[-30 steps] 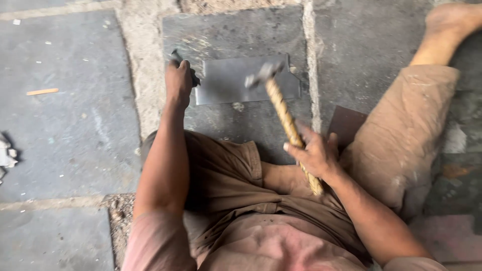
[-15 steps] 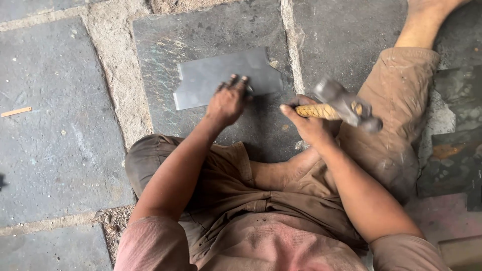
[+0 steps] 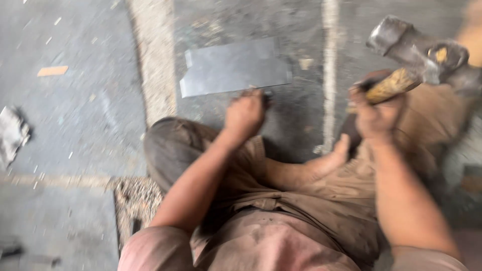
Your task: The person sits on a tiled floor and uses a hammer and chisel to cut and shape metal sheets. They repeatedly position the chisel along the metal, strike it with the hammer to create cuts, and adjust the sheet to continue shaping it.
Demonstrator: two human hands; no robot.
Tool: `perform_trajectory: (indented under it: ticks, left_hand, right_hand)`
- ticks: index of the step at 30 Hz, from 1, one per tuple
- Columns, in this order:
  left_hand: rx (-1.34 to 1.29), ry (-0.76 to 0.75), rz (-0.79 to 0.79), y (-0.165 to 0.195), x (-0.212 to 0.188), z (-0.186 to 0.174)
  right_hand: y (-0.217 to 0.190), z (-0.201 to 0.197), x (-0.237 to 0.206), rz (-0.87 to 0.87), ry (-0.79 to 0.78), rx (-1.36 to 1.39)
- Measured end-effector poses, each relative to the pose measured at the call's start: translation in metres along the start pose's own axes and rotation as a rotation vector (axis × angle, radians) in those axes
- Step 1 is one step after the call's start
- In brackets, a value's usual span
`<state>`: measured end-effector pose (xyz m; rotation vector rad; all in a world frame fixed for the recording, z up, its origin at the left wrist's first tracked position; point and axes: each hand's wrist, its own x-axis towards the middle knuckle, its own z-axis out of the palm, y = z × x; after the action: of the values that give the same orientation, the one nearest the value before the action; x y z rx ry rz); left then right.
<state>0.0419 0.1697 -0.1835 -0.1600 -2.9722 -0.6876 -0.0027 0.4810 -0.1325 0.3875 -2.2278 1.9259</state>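
Observation:
A flat grey metal sheet (image 3: 233,66) lies on the stone floor in front of me. My left hand (image 3: 246,111) is closed at the sheet's near edge, and a small dark tool seems to poke out of the fist; blur hides what it is. My right hand (image 3: 376,108) grips the wooden handle of a hammer (image 3: 416,50), raised at the right with its metal head up and away from the sheet. I sit on the floor with my legs folded under me.
The floor is grey stone slabs with pale mortar joints (image 3: 153,65). A small orange scrap (image 3: 52,71) lies far left, and a crumpled pale object (image 3: 12,133) sits at the left edge. My bent knee (image 3: 170,145) is below the sheet.
The hammer has swung from over the sheet to a raised position at the right. My left hand slid along the sheet's near edge toward its right end. The camera view shifted.

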Motion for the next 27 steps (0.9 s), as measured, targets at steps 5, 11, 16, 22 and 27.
perform_trajectory:
  ticks: [5,11,16,22,27]
  left_hand:
    - [-0.251,-0.078,-0.32,0.016,0.029,-0.006]
    - [-0.243,-0.289,-0.512,-0.019,0.094,-0.001]
    - [-0.77,-0.25,-0.746,-0.04,0.113,-0.003]
    - [-1.179,-0.05,-0.822,-0.061,0.111,-0.003]
    - [-1.141,0.002,-0.756,-0.063,0.111,-0.005]
  right_hand:
    - [0.017,0.023,0.035,0.083,-0.174,-0.471]
    - [0.051,0.065,0.059,0.358,-0.43,-1.034]
    - [0.065,0.081,0.072,0.404,-0.407,-1.029]
    - [0.075,0.093,0.08,0.444,-0.363,-1.003]
    - [0.071,0.097,0.087,0.406,-0.301,-0.918]
